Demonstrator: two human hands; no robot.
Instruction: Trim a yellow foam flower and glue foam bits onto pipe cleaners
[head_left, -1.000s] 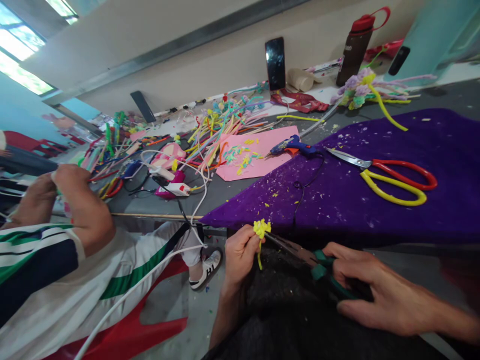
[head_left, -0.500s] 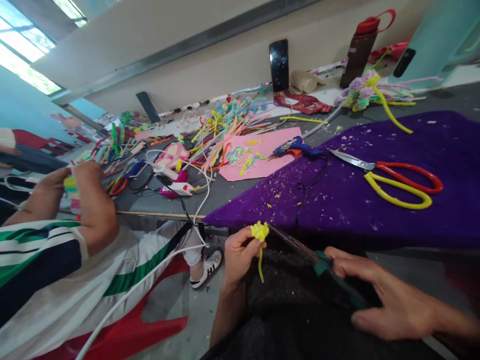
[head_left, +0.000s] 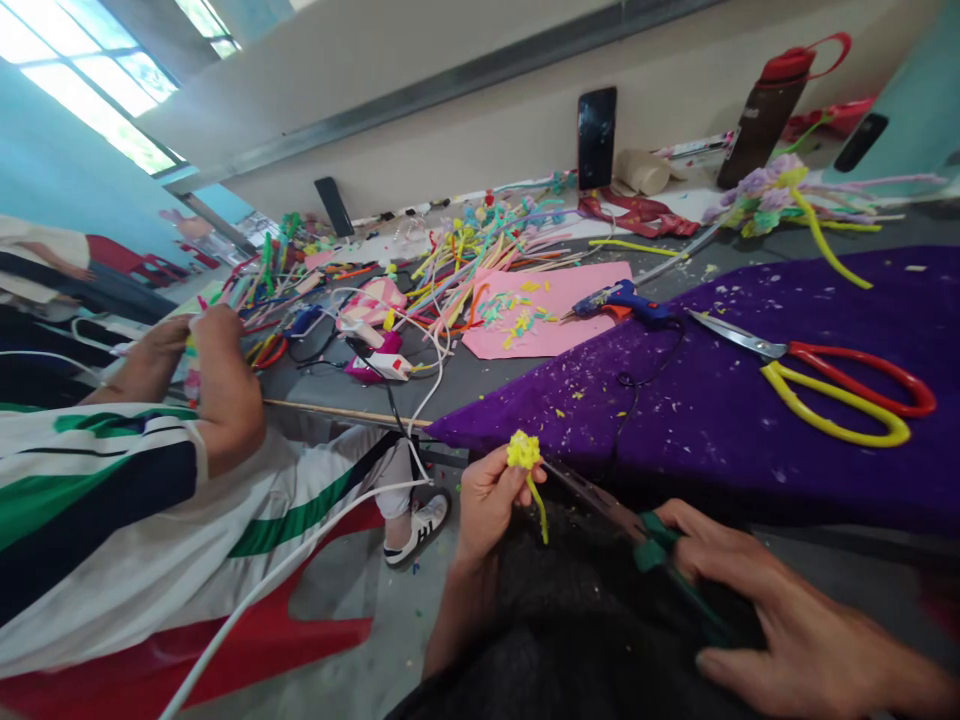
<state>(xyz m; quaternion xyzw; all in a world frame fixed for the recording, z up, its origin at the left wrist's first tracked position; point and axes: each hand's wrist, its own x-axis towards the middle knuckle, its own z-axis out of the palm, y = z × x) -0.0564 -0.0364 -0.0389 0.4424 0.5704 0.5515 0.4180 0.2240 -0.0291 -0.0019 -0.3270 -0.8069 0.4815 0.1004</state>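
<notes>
My left hand pinches a small yellow pipe-cleaner flower by its stem, just below the edge of the purple cloth. My right hand is closed round the green handles of a pair of scissors, whose blades point up and left toward the flower. Both hands hover over my dark lap.
Red-and-yellow scissors and a blue glue gun lie on the cloth. A pink sheet, a heap of coloured pipe cleaners, a phone and a bottle sit behind. A person in a striped sleeve works at left.
The flower has turned in my left hand, its stem now swinging to the right. My right hand with the scissors slid slightly right and lower. The view shifted rightward.
</notes>
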